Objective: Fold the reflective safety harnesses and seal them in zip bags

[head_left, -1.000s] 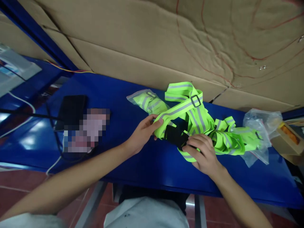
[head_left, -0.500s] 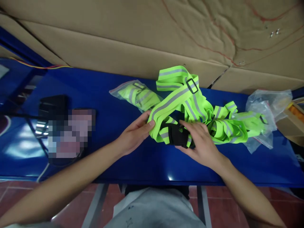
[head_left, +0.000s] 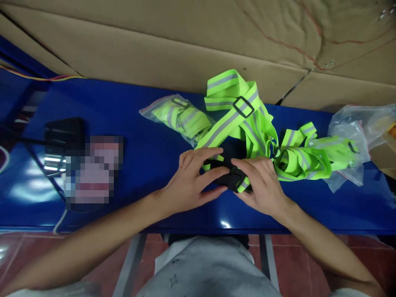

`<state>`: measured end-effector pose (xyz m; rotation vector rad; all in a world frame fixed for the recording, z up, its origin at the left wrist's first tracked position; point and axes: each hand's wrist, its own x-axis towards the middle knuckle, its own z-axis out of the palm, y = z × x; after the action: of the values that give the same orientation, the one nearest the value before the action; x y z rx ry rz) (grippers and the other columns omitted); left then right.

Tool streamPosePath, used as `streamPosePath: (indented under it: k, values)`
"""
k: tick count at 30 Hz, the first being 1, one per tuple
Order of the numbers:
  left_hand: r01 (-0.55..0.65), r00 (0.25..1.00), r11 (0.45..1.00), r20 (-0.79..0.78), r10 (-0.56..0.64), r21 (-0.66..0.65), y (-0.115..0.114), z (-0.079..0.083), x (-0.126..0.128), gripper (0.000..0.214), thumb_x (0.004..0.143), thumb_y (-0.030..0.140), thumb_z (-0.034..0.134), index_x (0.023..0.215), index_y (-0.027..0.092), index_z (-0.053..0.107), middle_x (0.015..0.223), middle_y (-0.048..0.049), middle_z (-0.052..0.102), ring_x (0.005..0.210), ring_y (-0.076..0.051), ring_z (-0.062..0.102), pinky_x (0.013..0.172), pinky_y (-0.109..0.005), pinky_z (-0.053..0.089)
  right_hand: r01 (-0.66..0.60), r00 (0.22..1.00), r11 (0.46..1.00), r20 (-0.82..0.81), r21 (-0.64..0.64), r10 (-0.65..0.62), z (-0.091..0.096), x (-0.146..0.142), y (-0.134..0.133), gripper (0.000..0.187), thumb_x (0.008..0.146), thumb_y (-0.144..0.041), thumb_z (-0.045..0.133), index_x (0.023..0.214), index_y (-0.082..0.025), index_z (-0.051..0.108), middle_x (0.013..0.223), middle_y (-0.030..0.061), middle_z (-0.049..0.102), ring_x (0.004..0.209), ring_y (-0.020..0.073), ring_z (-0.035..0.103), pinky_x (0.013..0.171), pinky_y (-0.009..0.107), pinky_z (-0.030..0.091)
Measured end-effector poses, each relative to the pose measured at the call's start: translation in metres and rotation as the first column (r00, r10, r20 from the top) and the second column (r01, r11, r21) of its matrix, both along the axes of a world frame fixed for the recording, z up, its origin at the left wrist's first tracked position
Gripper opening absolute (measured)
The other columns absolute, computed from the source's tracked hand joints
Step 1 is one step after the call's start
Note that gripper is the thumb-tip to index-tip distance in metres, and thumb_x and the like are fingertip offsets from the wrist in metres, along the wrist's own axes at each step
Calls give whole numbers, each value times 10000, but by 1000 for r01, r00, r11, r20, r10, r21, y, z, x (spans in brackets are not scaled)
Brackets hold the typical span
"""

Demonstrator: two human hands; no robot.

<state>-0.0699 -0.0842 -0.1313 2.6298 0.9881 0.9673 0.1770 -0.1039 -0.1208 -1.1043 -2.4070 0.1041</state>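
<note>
A neon-green reflective strap [head_left: 216,131] with grey stripes lies in loose loops on the blue table, a black slider [head_left: 235,106] threaded on it. Low in the strap is a black piece that looks like a buckle [head_left: 234,180]. My right hand [head_left: 262,185] is closed around its right end, thumb in front and fingers behind. From the left, my left hand [head_left: 192,181] pinches the same black piece with its thumb and fingertips. Fingers hide part of the piece, so its details cannot be made out.
Behind the hands lies a clear bag [head_left: 181,117] with a folded green strap. To the right are more coiled straps [head_left: 305,163] and crumpled plastic bags [head_left: 349,123] by a box. A black device [head_left: 64,134] and a blurred-out object [head_left: 95,173] sit left. Cardboard [head_left: 154,53] stands behind.
My left hand has let go of the green strap band and moved right onto the black buckle. My right hand has kept its hold. The view has shifted slightly.
</note>
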Motion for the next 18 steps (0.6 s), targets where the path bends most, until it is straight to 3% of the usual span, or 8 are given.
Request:
streamPosePath:
  k: [8,13,16,18]
  values:
    - [79,996,990,20,-81,113,6,-1,0,276,856,304,709,1114,264,621,1202,-58,726,1114,-244,657,1006,-432,434,-63,998,997,25,50,62,-1,-4,0,430,998,-343,600,1372,-143,525,1135,112,688,1024,243,617,928,416,431]
    - [143,990,980,-26,-140,137,4,-5,2,241,838,401,675,1007,235,633,1112,-83,724,1090,-271,641,1007,-474,417,-110,994,992,35,57,108,-3,-7,-2,328,980,-314,566,1263,-150,587,1074,94,698,971,236,620,907,420,427]
    - [159,982,985,-112,-152,62,7,-4,-1,419,858,522,705,1175,255,643,1254,-115,708,1189,-312,629,1097,-540,359,-83,996,996,-9,45,83,-5,-4,1,355,954,-310,555,1273,-156,577,1081,94,702,974,236,635,870,405,444]
    - [154,974,988,-168,-150,13,10,0,-6,507,903,426,686,1368,263,567,1301,-119,708,1209,-304,644,1154,-561,313,-48,998,996,-44,76,51,-3,1,4,409,927,-297,556,1314,-165,558,1101,99,703,989,246,646,856,402,458]
